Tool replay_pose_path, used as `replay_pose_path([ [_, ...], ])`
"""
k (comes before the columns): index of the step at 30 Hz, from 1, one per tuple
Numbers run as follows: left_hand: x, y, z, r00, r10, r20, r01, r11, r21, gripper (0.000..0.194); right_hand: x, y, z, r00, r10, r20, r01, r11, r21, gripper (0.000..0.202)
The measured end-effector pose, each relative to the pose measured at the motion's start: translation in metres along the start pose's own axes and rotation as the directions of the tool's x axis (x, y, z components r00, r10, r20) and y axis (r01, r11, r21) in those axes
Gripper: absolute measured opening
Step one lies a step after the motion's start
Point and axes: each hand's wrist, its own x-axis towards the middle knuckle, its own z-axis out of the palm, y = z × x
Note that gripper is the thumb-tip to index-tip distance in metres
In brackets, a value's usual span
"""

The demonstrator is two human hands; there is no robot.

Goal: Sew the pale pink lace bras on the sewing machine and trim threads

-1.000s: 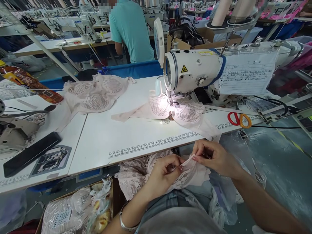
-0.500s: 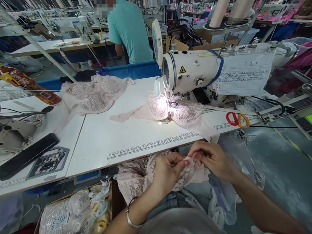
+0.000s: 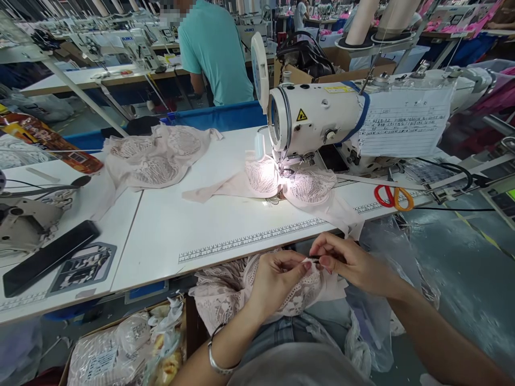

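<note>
Between the left hand and the right hand lies a lace garment of pale pink cloth, open-patterned and matt. On the wrist behind the left hand sits a bangle of shiny metal. Beyond both hands, the counter looks smooth, white and faintly glossy. Further beyond, the sewing machine has a glossy white painted body. Off past the right hand, the scissors show smooth red and orange plastic handles.
</note>
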Motion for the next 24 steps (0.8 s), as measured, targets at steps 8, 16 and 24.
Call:
replay_pose_path([
  [8,-0.002,-0.001,0.0,1.0,-0.014,0.009,0.014,0.999,0.041,0.022,0.006,-0.001,0.009,1.0,0.018,0.015,-0.019,0.996,0.084,0.034],
  [16,-0.002,0.001,-0.001,1.0,-0.016,-0.019,0.016,1.0,-0.015,0.028,0.001,0.016,0.011,0.984,0.006,-0.18,0.029,0.981,0.191,0.041],
  [24,-0.002,-0.003,-0.005,0.996,-0.023,-0.091,0.013,0.994,-0.111,0.034,-0.012,0.044,0.003,0.993,0.103,0.051,-0.09,0.974,-0.208,0.04],
])
